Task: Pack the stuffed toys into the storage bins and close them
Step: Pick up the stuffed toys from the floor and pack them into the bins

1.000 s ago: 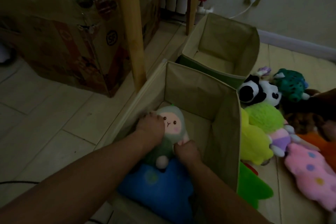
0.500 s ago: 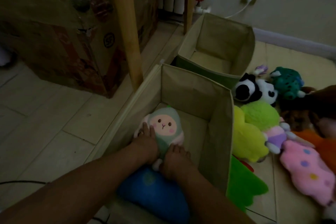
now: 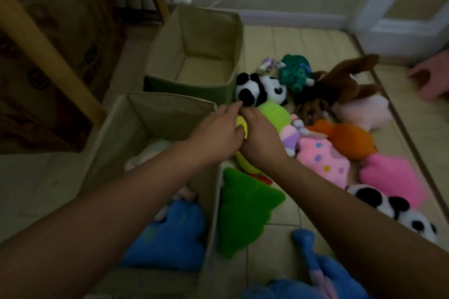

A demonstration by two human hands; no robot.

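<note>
The near beige storage bin (image 3: 170,102) holds a blue plush (image 3: 175,233) and a pale doll (image 3: 150,150), partly hidden by my left arm. Just right of the bin lies a yellow-green plush (image 3: 274,114). My left hand (image 3: 216,133) reaches over the bin's right wall and pinches the toy's yellow edge between fingers and thumb. My right hand (image 3: 260,138) lies on the same toy with fingers curled over it. The far bin (image 3: 209,11) is open with nothing in it.
On the floor to the right lie a panda (image 3: 257,91), a teal toy (image 3: 294,73), a brown toy (image 3: 345,82), an orange toy (image 3: 347,138), a spotted pink toy (image 3: 320,160), a green tree plush (image 3: 243,209) and a second panda (image 3: 393,209). A wooden post (image 3: 48,48) stands left.
Both hands have let go of the pale doll inside the near bin and moved right, over its wall, onto the yellow-green plush. The view has swung right.
</note>
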